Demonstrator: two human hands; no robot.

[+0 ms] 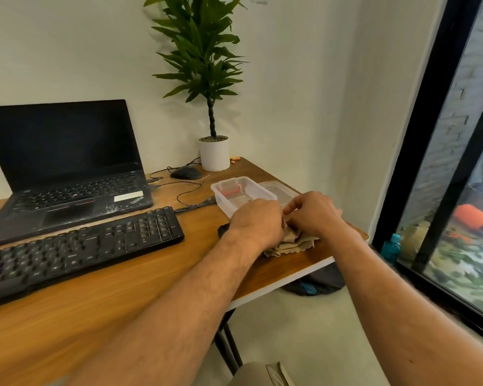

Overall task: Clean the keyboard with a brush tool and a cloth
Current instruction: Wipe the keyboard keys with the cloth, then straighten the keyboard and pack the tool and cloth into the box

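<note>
A black keyboard lies across the wooden desk in front of an open laptop. At the desk's right end a crumpled beige cloth lies on the wood. My left hand and my right hand are both on the cloth, fingers curled into its folds. A small dark object, partly hidden behind my left hand, sits on the desk; I cannot tell whether it is the brush.
A clear plastic box with its lid beside it stands just behind my hands. A black mouse, its cable and a potted plant are at the back. The desk's right edge is near; a window stands at right.
</note>
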